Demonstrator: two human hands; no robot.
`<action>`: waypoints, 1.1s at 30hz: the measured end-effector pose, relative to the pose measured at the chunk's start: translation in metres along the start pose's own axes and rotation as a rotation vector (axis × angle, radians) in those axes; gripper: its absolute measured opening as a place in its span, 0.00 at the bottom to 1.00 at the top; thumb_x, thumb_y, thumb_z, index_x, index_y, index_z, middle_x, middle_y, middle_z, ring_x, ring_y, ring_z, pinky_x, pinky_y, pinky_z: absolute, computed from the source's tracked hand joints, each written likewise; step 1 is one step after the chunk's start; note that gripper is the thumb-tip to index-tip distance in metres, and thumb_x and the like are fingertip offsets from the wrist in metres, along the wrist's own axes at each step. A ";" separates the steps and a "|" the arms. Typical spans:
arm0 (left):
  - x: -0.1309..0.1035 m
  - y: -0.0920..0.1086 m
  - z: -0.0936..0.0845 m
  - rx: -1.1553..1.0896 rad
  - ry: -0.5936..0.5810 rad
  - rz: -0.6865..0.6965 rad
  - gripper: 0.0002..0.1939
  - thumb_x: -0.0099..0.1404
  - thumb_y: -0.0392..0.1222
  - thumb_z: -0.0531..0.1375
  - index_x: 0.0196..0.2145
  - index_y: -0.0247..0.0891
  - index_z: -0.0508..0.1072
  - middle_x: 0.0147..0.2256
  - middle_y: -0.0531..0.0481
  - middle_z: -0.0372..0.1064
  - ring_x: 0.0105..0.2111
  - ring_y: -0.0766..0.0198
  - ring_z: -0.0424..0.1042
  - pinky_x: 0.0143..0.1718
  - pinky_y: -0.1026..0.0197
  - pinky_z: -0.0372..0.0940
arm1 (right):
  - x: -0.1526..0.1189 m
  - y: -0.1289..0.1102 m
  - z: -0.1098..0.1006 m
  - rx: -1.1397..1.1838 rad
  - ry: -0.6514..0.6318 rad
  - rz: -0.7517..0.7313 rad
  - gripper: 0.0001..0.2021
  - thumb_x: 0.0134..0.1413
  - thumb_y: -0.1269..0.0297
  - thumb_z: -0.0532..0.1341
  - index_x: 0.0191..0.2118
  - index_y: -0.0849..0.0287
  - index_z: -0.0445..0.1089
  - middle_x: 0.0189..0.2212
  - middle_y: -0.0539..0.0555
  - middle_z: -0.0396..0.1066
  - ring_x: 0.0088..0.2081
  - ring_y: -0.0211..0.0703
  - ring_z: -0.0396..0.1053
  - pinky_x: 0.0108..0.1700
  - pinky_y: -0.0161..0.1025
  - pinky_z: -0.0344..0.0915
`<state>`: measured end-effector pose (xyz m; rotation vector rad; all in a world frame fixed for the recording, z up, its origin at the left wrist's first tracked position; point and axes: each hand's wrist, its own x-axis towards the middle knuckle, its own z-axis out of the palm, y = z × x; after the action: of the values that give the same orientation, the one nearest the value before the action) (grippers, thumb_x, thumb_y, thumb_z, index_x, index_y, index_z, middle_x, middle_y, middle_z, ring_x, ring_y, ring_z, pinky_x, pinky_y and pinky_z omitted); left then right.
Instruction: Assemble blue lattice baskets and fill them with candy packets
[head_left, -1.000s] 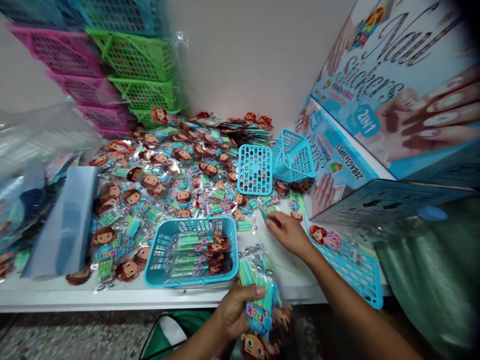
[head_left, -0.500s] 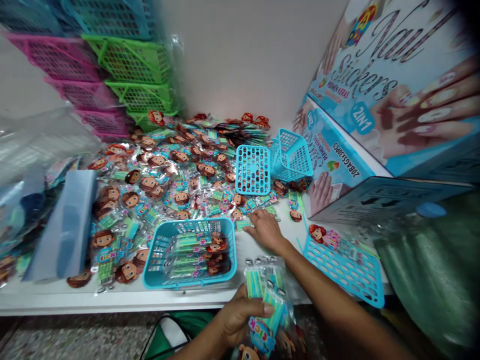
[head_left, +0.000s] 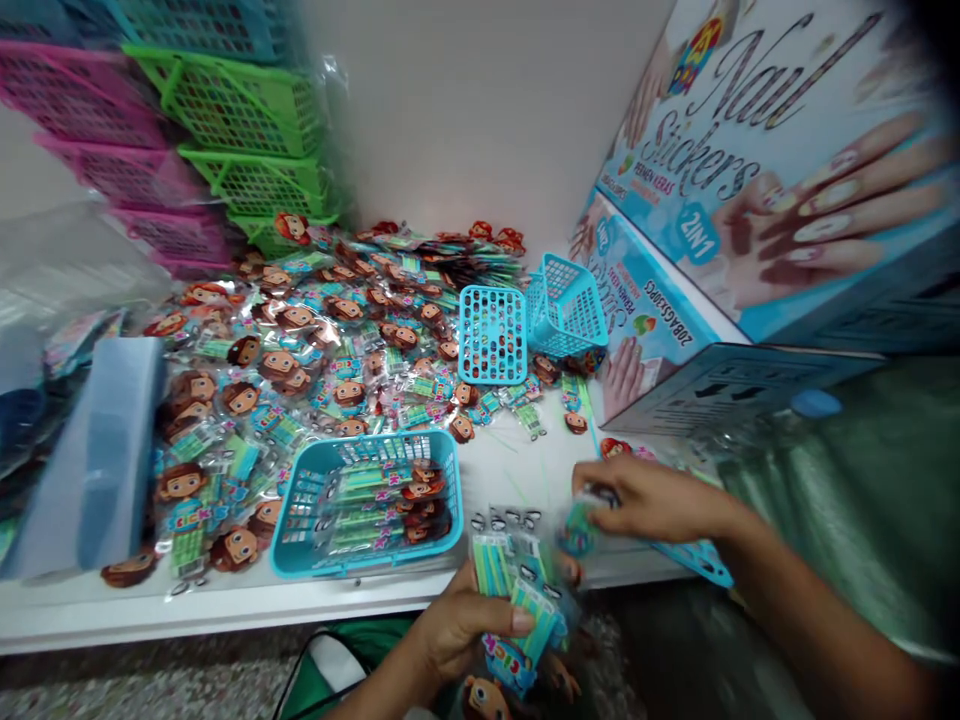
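My left hand [head_left: 457,625] grips a bunch of clear candy stick packets [head_left: 517,600], fanned out near the table's front edge, with cartoon heads hanging downward. Close to its right, my right hand [head_left: 637,500] pinches a single packet [head_left: 581,525], blurred by motion, its cartoon head also low. Left of both hands stands a blue plastic basket [head_left: 450,520], with several packets lying in a stack inside. A large heap of loose packets [head_left: 345,310] covers the table behind the basket.
A small blue basket [head_left: 566,305] and a blue perforated piece [head_left: 491,335] rest by the heap. A Nail Stickers carton [head_left: 675,300] stands right; a flat blue lattice piece [head_left: 705,562] lies under my right arm. Pink [head_left: 169,235] and green baskets [head_left: 240,110] are stacked at left.
My right hand has lifted a packet from the tabletop and brought it right and towards me, beside the bunch. My left hand still holds its packets. The view has shifted slightly.
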<state>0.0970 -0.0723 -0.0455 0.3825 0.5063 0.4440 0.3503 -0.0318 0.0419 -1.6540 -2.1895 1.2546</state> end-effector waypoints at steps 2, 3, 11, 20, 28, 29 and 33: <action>0.000 0.004 0.000 0.090 -0.002 0.008 0.25 0.42 0.37 0.70 0.40 0.31 0.75 0.32 0.44 0.74 0.29 0.61 0.71 0.32 0.62 0.65 | -0.010 -0.011 0.023 0.084 -0.110 -0.015 0.05 0.47 0.70 0.58 0.33 0.57 0.69 0.23 0.45 0.64 0.25 0.34 0.58 0.26 0.31 0.52; -0.001 0.005 -0.001 0.147 -0.011 -0.001 0.24 0.42 0.37 0.70 0.39 0.31 0.75 0.31 0.46 0.73 0.28 0.62 0.70 0.31 0.63 0.64 | -0.010 -0.014 0.034 0.162 -0.124 -0.022 0.06 0.48 0.69 0.58 0.34 0.57 0.70 0.24 0.45 0.65 0.26 0.34 0.60 0.27 0.31 0.54; -0.009 -0.002 -0.020 0.107 0.118 -0.025 0.22 0.43 0.37 0.69 0.39 0.32 0.74 0.30 0.46 0.74 0.27 0.61 0.72 0.30 0.61 0.66 | -0.011 0.034 0.097 -0.162 0.284 0.242 0.09 0.59 0.60 0.55 0.39 0.59 0.67 0.34 0.55 0.69 0.34 0.43 0.68 0.35 0.36 0.59; -0.004 -0.008 -0.016 0.058 0.111 -0.048 0.22 0.43 0.34 0.68 0.39 0.31 0.74 0.29 0.45 0.75 0.26 0.59 0.74 0.30 0.59 0.69 | 0.054 0.028 0.132 -0.581 0.346 0.264 0.14 0.66 0.58 0.47 0.52 0.56 0.62 0.41 0.55 0.66 0.39 0.42 0.68 0.35 0.35 0.58; -0.003 -0.007 -0.018 -0.010 0.125 -0.034 0.25 0.43 0.33 0.68 0.42 0.30 0.73 0.30 0.43 0.76 0.26 0.61 0.73 0.29 0.61 0.68 | 0.051 0.064 0.086 -0.643 0.429 0.425 0.13 0.64 0.69 0.47 0.45 0.57 0.67 0.39 0.58 0.68 0.39 0.47 0.69 0.35 0.37 0.58; -0.002 -0.007 -0.018 -0.021 0.128 -0.038 0.25 0.43 0.32 0.68 0.42 0.30 0.74 0.29 0.43 0.76 0.26 0.60 0.73 0.30 0.61 0.68 | 0.048 0.070 0.076 -0.642 0.468 0.475 0.14 0.65 0.68 0.46 0.47 0.58 0.67 0.41 0.60 0.68 0.40 0.49 0.69 0.36 0.38 0.59; 0.001 -0.009 -0.018 -0.071 0.138 -0.051 0.18 0.43 0.33 0.67 0.36 0.29 0.75 0.30 0.43 0.76 0.27 0.60 0.73 0.33 0.58 0.68 | 0.058 0.081 0.044 -0.603 0.602 0.613 0.19 0.66 0.57 0.43 0.54 0.59 0.62 0.45 0.62 0.67 0.40 0.52 0.71 0.39 0.43 0.62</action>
<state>0.0913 -0.0750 -0.0645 0.2710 0.6310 0.4397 0.3636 -0.0019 -0.0617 -2.6123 -1.8045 0.0370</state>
